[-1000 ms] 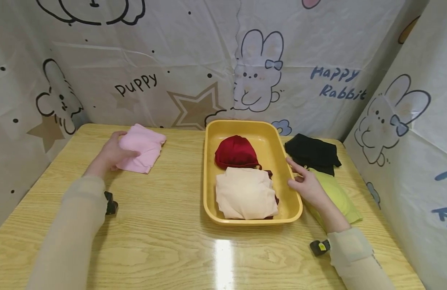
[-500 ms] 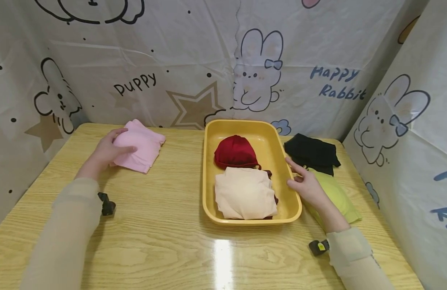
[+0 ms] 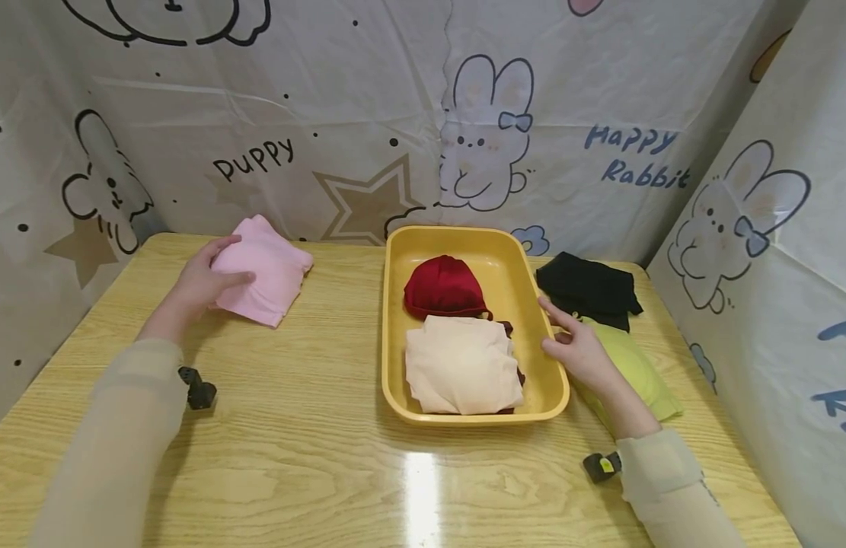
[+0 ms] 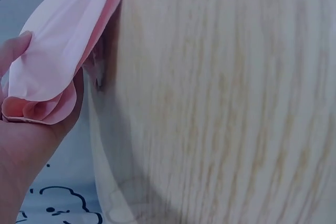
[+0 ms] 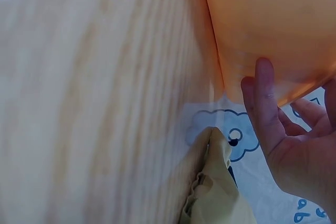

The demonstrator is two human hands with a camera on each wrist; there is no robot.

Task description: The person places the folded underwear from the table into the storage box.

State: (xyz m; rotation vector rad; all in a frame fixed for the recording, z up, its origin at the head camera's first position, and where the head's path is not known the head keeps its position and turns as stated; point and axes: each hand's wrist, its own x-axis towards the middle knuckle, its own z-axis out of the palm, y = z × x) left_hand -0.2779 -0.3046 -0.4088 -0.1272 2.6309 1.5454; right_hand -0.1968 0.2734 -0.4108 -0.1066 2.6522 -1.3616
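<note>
In the head view my left hand [image 3: 202,283] pinches a folded pink garment [image 3: 266,268] at the back left of the table. The thumb lies over its near side, and some fingers are hidden behind it. Up close in the left wrist view, the pink garment [image 4: 55,40] shows a smooth rounded outside and rolled layers at the lower end. My right hand [image 3: 582,352] touches the right side of a yellow plastic basin [image 3: 390,335] with its fingers extended. The right wrist view has those fingers [image 5: 264,85] against the basin's outer wall [image 5: 273,19].
Inside the basin lie a dark red cap-shaped garment [image 3: 445,288] and a folded cream garment [image 3: 464,369], with darker cloth showing under the cream one. Right of the basin are a folded black cloth [image 3: 590,285] and a yellow-green garment [image 3: 635,365]. Printed sheets [image 3: 368,99] wall the table.
My left hand has shifted slightly left and tipped the pink garment's far edge upward. The right hand and the basin hold their places.
</note>
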